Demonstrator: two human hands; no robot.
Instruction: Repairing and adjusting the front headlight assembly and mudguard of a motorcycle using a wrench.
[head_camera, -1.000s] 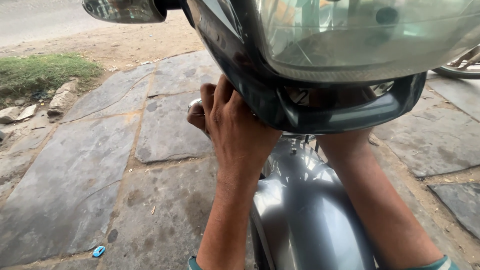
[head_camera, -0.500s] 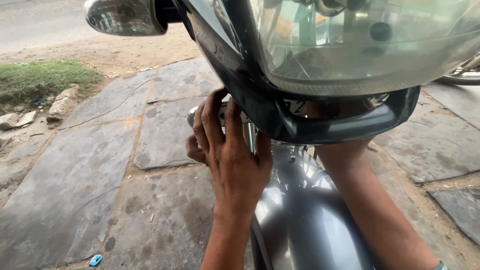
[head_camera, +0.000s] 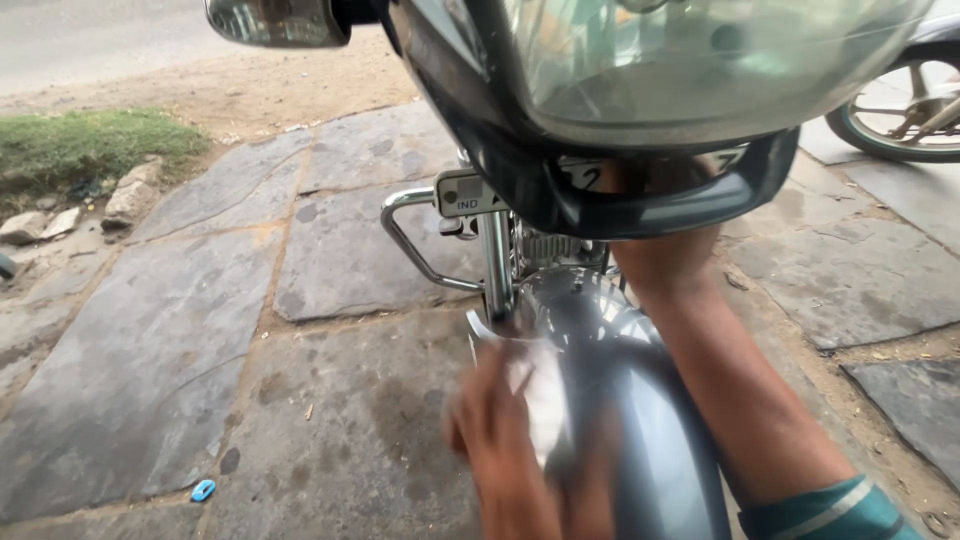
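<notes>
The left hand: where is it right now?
In the head view, the left hand is low at centre, blurred, against the left side of the grey front mudguard, just below the fork leg.

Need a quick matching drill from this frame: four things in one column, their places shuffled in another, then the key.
Things:
1. left hand
2. right hand
3. mirror
4. small blue object

Places:
A. on the stone paving, lower left
B. top left, by the headlight cowl
C. blurred, at the left side of the grey front mudguard
D. reaching up under the headlight

Pairs: 1-C, 2-D, 3-B, 4-A
</notes>
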